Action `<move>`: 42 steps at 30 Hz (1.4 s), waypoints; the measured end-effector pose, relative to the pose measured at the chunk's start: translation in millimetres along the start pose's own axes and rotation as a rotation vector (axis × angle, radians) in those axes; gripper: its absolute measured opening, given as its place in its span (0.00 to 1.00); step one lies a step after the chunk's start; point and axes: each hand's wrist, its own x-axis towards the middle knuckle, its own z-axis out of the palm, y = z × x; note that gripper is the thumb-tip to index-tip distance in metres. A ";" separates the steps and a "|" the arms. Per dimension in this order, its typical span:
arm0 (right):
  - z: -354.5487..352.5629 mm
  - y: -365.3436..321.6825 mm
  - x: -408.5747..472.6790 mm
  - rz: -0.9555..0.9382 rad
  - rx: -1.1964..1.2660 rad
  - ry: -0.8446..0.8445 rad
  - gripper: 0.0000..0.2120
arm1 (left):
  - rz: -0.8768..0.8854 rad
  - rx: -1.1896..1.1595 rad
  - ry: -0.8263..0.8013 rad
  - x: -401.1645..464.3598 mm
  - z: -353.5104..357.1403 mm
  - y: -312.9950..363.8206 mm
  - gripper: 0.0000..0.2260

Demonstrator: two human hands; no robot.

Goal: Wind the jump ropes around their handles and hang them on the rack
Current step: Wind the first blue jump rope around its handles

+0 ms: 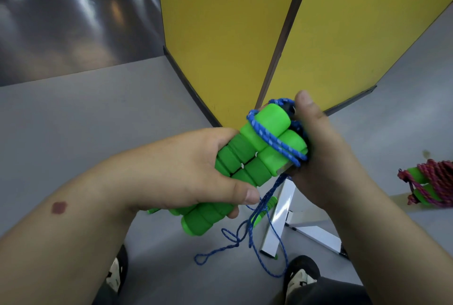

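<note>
Two green foam handles [257, 153] of a jump rope lie side by side, gripped around their lower part by my left hand [186, 172]. A blue rope [274, 143] makes a few turns around the handles' upper ends. My right hand [326, 155] holds that upper end and the rope, thumb up. The rest of the blue rope hangs down and loops on the floor [245, 238]. At the right edge hangs a second jump rope with green handles [416, 175], wound in pink cord [436, 182].
Yellow panels [220, 35] with dark edges stand straight ahead. A white metal rack foot [282, 214] lies on the grey floor below my hands. More green handles [259, 214] lie beside it. My shoes [301, 275] are at the bottom.
</note>
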 end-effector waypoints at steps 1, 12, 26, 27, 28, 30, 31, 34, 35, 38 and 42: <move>-2.3 -0.4 2.0 0.025 0.070 0.012 0.25 | 0.011 -0.057 0.000 -0.1 -0.1 0.0 0.15; -6.7 -3.4 -2.5 0.029 -0.973 -0.166 0.13 | -0.098 0.024 0.387 7.8 -4.3 -5.6 0.10; -11.1 -25.9 -3.6 -0.083 -0.694 -0.210 0.08 | -0.350 0.793 -0.012 4.5 13.4 -4.3 0.13; -10.9 -23.9 -1.6 -0.069 -0.637 -0.180 0.07 | -0.327 0.772 -0.024 3.8 12.7 -3.0 0.13; -12.2 -20.9 0.9 -0.052 -0.586 -0.164 0.06 | -0.300 0.742 -0.036 3.0 11.3 -1.6 0.13; -15.0 -15.5 4.4 0.014 -0.442 -0.150 0.06 | -0.246 0.648 -0.061 0.8 6.8 1.0 0.14; -14.6 -14.3 4.7 0.077 -0.353 -0.146 0.07 | -0.214 0.584 -0.070 -0.5 4.4 2.4 0.15; -18.4 -3.4 8.7 0.194 -0.203 -0.144 0.12 | -0.106 0.347 -0.091 -4.3 -2.2 4.5 0.16; -16.1 -0.6 7.8 0.237 -0.215 -0.103 0.21 | -0.071 0.270 -0.086 -5.3 -4.5 5.0 0.15; -10.7 6.1 7.4 0.328 -0.206 -0.152 0.16 | -0.013 0.143 0.023 -6.2 -10.0 3.4 0.17; -9.9 0.1 6.9 0.359 -0.402 -0.181 0.16 | -0.086 0.114 0.185 -4.5 -12.3 -1.9 0.24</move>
